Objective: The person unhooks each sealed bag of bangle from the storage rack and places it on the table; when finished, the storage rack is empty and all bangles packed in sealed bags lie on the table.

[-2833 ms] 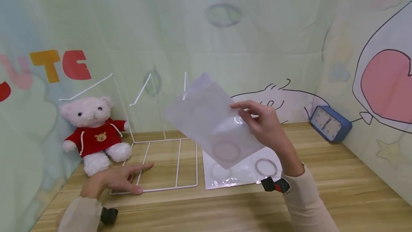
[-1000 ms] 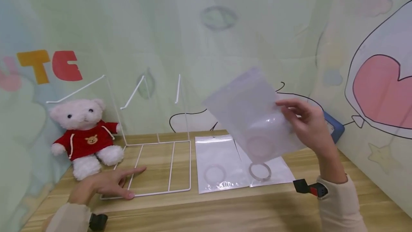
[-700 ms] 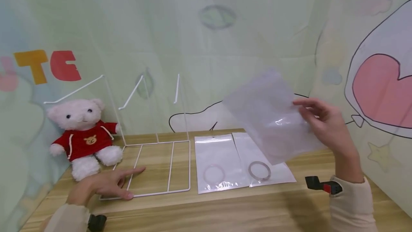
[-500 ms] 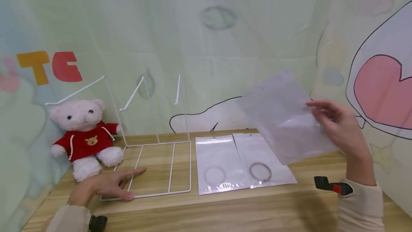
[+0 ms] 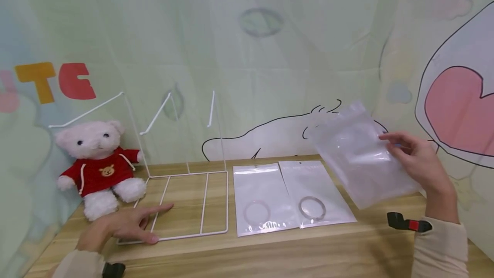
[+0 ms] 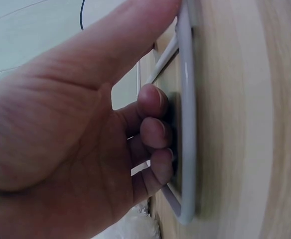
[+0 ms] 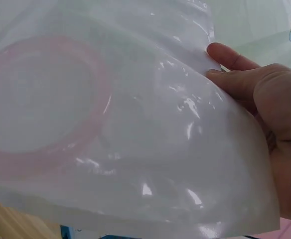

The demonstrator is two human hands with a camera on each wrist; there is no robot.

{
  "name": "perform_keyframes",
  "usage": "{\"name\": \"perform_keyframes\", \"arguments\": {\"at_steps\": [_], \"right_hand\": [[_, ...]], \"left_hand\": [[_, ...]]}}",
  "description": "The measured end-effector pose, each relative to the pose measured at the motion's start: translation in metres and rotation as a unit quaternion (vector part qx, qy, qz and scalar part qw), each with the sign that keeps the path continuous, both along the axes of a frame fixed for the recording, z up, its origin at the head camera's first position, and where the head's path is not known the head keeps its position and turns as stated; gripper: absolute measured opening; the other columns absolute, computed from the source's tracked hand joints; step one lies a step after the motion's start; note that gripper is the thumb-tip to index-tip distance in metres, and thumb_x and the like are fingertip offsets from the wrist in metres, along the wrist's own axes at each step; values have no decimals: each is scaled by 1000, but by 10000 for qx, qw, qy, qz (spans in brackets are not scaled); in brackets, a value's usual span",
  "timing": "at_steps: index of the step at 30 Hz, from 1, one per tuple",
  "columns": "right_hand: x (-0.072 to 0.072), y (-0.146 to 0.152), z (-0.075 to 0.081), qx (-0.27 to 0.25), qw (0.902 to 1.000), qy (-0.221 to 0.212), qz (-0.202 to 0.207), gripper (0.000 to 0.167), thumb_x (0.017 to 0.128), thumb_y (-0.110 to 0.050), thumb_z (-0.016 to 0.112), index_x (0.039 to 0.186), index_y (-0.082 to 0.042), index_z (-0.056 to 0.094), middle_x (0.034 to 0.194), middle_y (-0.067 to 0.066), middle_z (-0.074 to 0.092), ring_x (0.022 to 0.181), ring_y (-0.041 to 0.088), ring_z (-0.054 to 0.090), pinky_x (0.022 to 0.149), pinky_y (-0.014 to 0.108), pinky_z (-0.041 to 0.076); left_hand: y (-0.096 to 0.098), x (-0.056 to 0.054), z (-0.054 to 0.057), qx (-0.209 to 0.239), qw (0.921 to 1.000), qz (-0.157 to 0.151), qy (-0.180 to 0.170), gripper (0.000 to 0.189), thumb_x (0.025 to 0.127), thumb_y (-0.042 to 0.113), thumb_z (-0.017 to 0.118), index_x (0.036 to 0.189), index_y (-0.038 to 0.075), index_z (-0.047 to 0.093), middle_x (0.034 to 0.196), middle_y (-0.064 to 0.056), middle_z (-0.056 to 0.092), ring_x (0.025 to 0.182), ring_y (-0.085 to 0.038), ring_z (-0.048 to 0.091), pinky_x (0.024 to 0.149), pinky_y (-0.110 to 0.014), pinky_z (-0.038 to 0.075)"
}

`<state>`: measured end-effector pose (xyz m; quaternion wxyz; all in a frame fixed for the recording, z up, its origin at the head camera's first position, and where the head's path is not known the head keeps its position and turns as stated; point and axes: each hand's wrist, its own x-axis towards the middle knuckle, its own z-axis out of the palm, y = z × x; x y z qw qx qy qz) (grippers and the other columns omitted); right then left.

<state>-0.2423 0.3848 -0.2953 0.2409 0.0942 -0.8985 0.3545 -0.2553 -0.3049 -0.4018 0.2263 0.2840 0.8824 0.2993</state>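
Note:
In the head view my right hand (image 5: 422,162) pinches a translucent zip bag (image 5: 360,153) by its right edge and holds it tilted above the table's right side. A pink bangle (image 7: 103,99) shows through the bag in the right wrist view. My left hand (image 5: 125,225) rests on the base of a white wire rack (image 5: 189,236), index finger stretched out, thumb on the front bar. The left wrist view shows its other fingers loosely bent beside the bar (image 6: 188,129). Two flat zip bags, left (image 5: 256,183) and right (image 5: 305,179), lie right of the rack, each with a ring-shaped bangle inside.
A white teddy bear (image 5: 102,158) in a red hoodie sits left of the rack, below its hooks (image 5: 156,115). The wooden table (image 5: 270,256) backs onto a printed cloth (image 5: 293,80). A blue clock is mostly hidden behind the held bag and right hand.
My right hand has carried the zip bag rightward from above the flat bags, then lowered it slightly, uncovering both. My left hand has stayed on the rack while the view shifted a little.

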Motion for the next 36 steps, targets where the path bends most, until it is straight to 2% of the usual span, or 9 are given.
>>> {"name": "perform_keyframes", "arguments": {"at_steps": [3, 10, 13, 15, 18, 23, 25, 31, 36], "right_hand": [[-4, 6, -6, 137, 9998, -167, 37, 26, 102, -13, 59, 126, -3, 64, 109, -16, 59, 88, -5, 57, 69, 13, 46], [-11, 15, -19, 154, 9970, -761, 22, 29, 105, -19, 54, 128, -3, 60, 129, 18, 55, 92, -2, 52, 71, 16, 47], [-13, 19, -28, 123, 9958, -908, -18, 30, 105, -19, 53, 129, -2, 59, 134, 23, 53, 93, -5, 51, 71, 15, 47], [-14, 21, -32, 120, 9950, -988, -127, 30, 105, -18, 52, 130, -2, 59, 135, 24, 53, 95, -1, 52, 70, 15, 47], [-17, 24, -38, 144, 9933, -1091, -346, 31, 105, -17, 51, 131, -2, 58, 135, 27, 52, 99, 14, 53, 68, 15, 45], [-24, 27, -47, 164, 9900, -1256, -629, 29, 104, -10, 51, 130, -1, 59, 133, 32, 50, 100, 36, 52, 64, 23, 48], [-26, 29, -51, 255, 9893, -1253, -697, 27, 103, -7, 51, 128, -1, 61, 132, 32, 51, 99, 39, 53, 63, 25, 48], [-34, 35, -59, 710, 9895, -984, -789, 25, 98, 4, 54, 120, 1, 66, 125, 32, 56, 99, 41, 53, 72, 36, 48], [-42, 37, -66, 817, 9877, -1020, -863, 26, 97, 7, 52, 119, 2, 65, 125, 34, 54, 102, 45, 51, 79, 53, 46]], "left_hand": [[-2, 0, -1, 136, 9999, -27, -85, 80, 89, 28, 76, 153, 1, 35, 106, -8, 42, 89, -9, 40, 68, -29, 31], [-2, -2, 0, 160, 9997, -16, -159, 81, 89, 28, 76, 153, 0, 34, 103, -8, 43, 83, -8, 41, 65, -29, 31], [-1, -1, 1, 163, 9997, -30, -157, 81, 90, 27, 76, 153, 0, 34, 105, -8, 45, 86, -9, 43, 67, -27, 33], [0, 0, 1, 83, 9999, -29, -73, 80, 89, 28, 76, 153, 2, 35, 117, -12, 46, 96, -14, 43, 73, -26, 35], [0, 0, 1, -22, 10000, -13, 21, 80, 89, 30, 76, 154, 5, 36, 126, -14, 42, 104, -20, 40, 80, -26, 35], [-2, 0, -2, 200, 9997, -109, -127, 79, 90, 26, 75, 153, 2, 34, 105, -9, 47, 85, -8, 44, 67, -27, 34], [-2, 0, -3, 252, 9995, -141, -162, 79, 90, 25, 75, 153, 2, 34, 103, -8, 45, 81, -7, 43, 65, -28, 33], [-2, -2, -5, 121, 9998, -157, -52, 79, 90, 28, 75, 154, 3, 35, 117, -11, 43, 91, -8, 42, 70, -28, 32], [-6, -5, -7, 139, 9996, -182, -155, 78, 91, 25, 73, 155, 4, 33, 91, 2, 43, 74, -5, 42, 61, -26, 32]]}}
